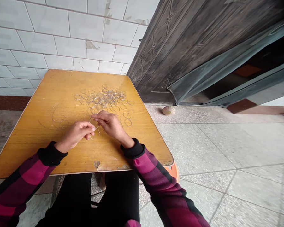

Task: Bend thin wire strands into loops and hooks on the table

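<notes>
Wire rings (104, 100) in a tangled pile, head view, lying toward the far middle of a yellow varnished wooden counter (68, 157). Left hand (74, 134): narrow grip, thumb and forefinger pinched on a thin wire (96, 128) just past the fingertips. Right hand (110, 123): narrow grip, fingers bunched and tipped down beside the left fingertips; whether it also holds the wire cannot be told, as the fingers hide the spot. Both hands lie at the near edge of the pile. Working note: fine wire is likely best controlled when pinched close to the point being worked, with both hands low and close together, as shown, and clear of neighbouring rings that could snag. Counts: hands, two; loose wire bundle (58, 121) at the counter's left, one; separate rings at the pile's right margin (127, 119), two; rings in the pile, several dozen by estimate, overlap preventing an exact count. Also shown: pink-and-black checked sleeves (156, 176), black cuffs (50, 154), a chipped counter edge (97, 164), a white tiled wall (61, 34), a dark metal door (180, 47) and a terrazzo floor (203, 148).
</notes>
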Motion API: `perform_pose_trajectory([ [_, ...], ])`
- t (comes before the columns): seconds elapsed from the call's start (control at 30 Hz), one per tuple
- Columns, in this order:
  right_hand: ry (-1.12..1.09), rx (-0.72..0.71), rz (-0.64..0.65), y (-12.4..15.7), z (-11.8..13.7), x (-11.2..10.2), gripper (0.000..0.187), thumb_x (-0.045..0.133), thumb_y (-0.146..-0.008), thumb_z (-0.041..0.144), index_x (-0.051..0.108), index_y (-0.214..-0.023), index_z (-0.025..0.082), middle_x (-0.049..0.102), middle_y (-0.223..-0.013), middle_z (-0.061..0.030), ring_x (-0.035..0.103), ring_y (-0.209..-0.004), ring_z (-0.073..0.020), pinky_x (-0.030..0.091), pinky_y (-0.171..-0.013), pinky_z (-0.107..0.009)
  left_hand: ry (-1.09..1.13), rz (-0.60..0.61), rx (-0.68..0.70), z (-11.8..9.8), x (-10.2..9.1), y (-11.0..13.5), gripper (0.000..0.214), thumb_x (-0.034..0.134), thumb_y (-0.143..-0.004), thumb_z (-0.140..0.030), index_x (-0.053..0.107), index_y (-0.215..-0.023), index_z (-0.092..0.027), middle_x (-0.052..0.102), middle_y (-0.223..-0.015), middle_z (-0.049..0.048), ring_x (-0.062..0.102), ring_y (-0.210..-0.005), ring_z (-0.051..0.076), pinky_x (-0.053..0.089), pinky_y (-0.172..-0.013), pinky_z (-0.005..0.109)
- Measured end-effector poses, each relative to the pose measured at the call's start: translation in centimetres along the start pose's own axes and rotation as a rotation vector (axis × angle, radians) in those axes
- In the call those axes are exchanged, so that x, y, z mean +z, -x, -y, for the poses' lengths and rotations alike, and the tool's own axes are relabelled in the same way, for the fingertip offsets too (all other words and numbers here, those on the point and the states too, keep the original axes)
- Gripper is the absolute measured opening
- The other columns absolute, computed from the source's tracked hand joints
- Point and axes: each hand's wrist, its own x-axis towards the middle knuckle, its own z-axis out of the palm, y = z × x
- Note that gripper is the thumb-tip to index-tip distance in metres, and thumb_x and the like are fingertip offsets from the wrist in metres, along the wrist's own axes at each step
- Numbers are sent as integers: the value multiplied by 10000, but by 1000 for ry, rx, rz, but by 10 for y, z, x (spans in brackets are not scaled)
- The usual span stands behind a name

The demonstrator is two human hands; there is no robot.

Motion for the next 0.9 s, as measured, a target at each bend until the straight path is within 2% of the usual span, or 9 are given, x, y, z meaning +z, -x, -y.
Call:
perform_pose_trajectory([
  [0.1, -33, -8, 8, 0, 1, 1, 211, 537, -942, 216, 728, -1028, 191, 667, -819, -37, 607, -739, -115, 489, -702, -267, 15, 14, -7, 1, 0, -1, 145, 683, -685, -280, 654, -610, -159, 620, -570, 14, 493, -440, 83, 404, -466, 222],
  [0.17, -86, 40, -23, 0, 0, 1, 213, 568, -928, 255, 713, -1072, 196, 673, -865, -42, 609, -767, -118, 492, -700, -265, 64, 11, -17, 1, -1, -1, 151, 690, -687, -278, 643, -608, -159, 610, -572, 5, 485, -444, 77, 405, -468, 216],
  [0.3, -358, 298, -136, -1, -2, 1, 306, 650, -861, 381, 686, -1104, 198, 678, -915, -43, 608, -737, -109, 495, -604, -229, 290, -91, 11, -5, -5, -2, 155, 734, -680, -279, 649, -669, -150, 598, -610, -9, 463, -480, 56, 407, -486, 189],
  [0.43, -780, 554, -57, -1, -3, 8, 301, 761, -743, 428, 714, -904, 178, 672, -765, 3, 600, -621, -71, 496, -538, -181, 485, -222, 61, -10, -12, -5, 175, 771, -635, -239, 648, -707, -138, 606, -632, -7, 451, -499, 42, 371, -469, 156],
  [0.53, -1045, 682, -7, 1, 0, 19, 317, 830, -661, 400, 717, -851, 173, 695, -799, 9, 626, -630, -54, 517, -541, -149, 521, -276, 101, -11, -15, -6, 182, 781, -626, -227, 647, -712, -137, 613, -637, -8, 461, -505, 41, 359, -457, 148],
  [0.7, -1212, 733, 20, 4, 3, 33, 307, 832, -668, 379, 709, -820, 142, 708, -786, 10, 649, -620, -45, 559, -568, -137, 498, -266, 126, -10, -12, -5, 204, 798, -635, -256, 654, -708, -133, 624, -637, 1, 487, -523, 57, 381, -466, 163],
  [0.9, -1352, 758, 112, 6, 4, 31, 279, 817, -709, 355, 665, -812, 144, 728, -779, 10, 681, -595, -66, 575, -541, -147, 483, -223, 143, -8, -8, -3, 223, 819, -624, -273, 668, -699, -127, 627, -623, 1, 497, -526, 60, 416, -504, 179],
])
